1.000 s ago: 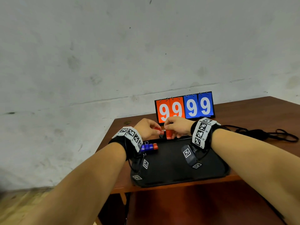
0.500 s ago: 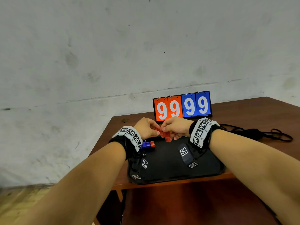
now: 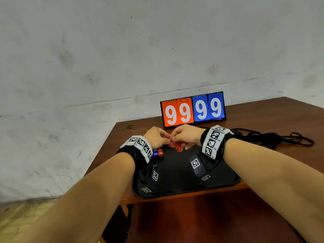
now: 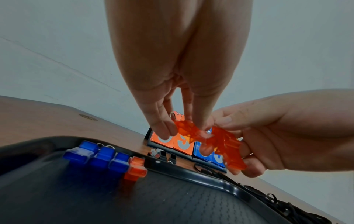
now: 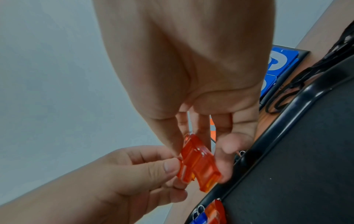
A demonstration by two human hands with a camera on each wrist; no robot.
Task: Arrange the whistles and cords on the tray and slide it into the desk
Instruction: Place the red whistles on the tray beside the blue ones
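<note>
Head cam: above, facing forward-down over tray (image 3: 184,186) toward wall. Wrist cams: close, low, angled upward along fingers. All share orange whistles (image 4: 220,141), probably two, and scoreboard (image 3: 192,111).

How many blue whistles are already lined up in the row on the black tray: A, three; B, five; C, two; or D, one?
A: the left wrist view shows three blue whistles side by side along the back of the black tray, with one orange whistle next to them at the end of the row.
</note>
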